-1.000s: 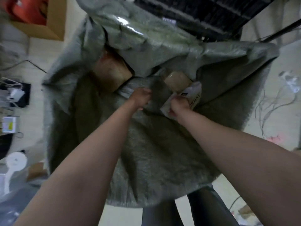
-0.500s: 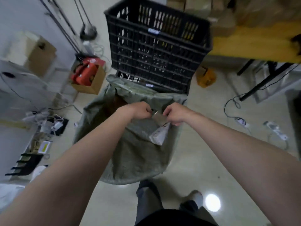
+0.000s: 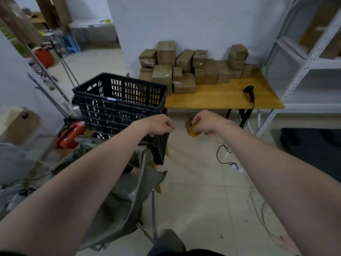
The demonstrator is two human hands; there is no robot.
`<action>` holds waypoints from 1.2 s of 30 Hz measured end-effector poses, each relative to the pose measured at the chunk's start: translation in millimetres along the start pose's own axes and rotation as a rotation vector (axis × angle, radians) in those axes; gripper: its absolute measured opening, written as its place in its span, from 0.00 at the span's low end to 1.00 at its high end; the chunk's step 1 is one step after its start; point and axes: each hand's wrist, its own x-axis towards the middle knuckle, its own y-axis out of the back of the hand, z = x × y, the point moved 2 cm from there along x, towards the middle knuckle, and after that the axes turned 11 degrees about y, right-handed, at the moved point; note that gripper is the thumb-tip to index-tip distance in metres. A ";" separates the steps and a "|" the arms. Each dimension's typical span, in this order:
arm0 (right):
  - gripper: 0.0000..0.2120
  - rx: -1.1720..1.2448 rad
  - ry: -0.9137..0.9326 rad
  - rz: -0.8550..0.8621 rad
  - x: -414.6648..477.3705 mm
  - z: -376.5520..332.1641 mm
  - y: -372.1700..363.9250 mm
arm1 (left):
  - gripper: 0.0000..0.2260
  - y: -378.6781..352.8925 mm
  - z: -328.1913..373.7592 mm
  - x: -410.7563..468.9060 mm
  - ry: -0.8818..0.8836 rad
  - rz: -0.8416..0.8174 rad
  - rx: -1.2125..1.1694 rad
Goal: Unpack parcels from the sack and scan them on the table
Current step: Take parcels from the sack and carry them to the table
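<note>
Parcels (image 3: 184, 74) piled on the table (image 3: 221, 100), sack (image 3: 114, 191) slumped on the floor

Parcels here are small brown cardboard boxes, stacked against the wall along the back of the wooden table. None shows clearly in either hand. They look stiff and fairly light. Each could probably be lifted by two opposite faces, with the label kept outward for scanning.

The sack is grey-green woven cloth. It lies collapsed on the floor under the left forearm, with its mouth folded over. It looks limp and would likely need holding by the hem to open. What it still contains is hidden.

The left hand (image 3: 160, 126) hangs over the near corner of the black crate (image 3: 120, 100) with its fingers curled under. I cannot tell whether it grips anything. The right hand (image 3: 204, 124) is curled the same way, with a small yellow-brown thing (image 3: 192, 133) right at its fingertips. I cannot tell whether that is a held parcel or something on the floor behind.

A black handheld scanner (image 3: 249, 91) stands at the table's right end, well apart from the boxes. White shelving (image 3: 304, 67) stands beside the table, and cables (image 3: 223, 156) trail across the tiles.
</note>
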 end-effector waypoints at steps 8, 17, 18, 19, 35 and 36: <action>0.06 0.044 -0.032 0.003 42.0 59.5 52.2 | 0.07 29.1 66.6 80.0 -0.041 0.018 -0.062; 0.08 -0.070 -0.098 0.005 196.0 112.6 151.4 | 0.14 105.0 84.9 231.0 0.056 0.010 -0.141; 0.08 -0.055 -0.115 0.000 217.4 114.2 164.3 | 0.13 120.5 86.3 250.6 0.053 0.010 -0.149; 0.09 -0.035 -0.126 -0.004 239.1 115.7 176.6 | 0.11 137.3 87.7 271.0 0.042 0.016 -0.157; 0.14 0.159 -0.074 0.321 521.8 217.1 285.1 | 0.15 271.6 138.1 544.9 0.060 0.157 -0.302; 0.14 0.169 -0.083 0.310 541.7 228.5 291.2 | 0.16 275.8 143.9 566.0 0.069 0.156 -0.305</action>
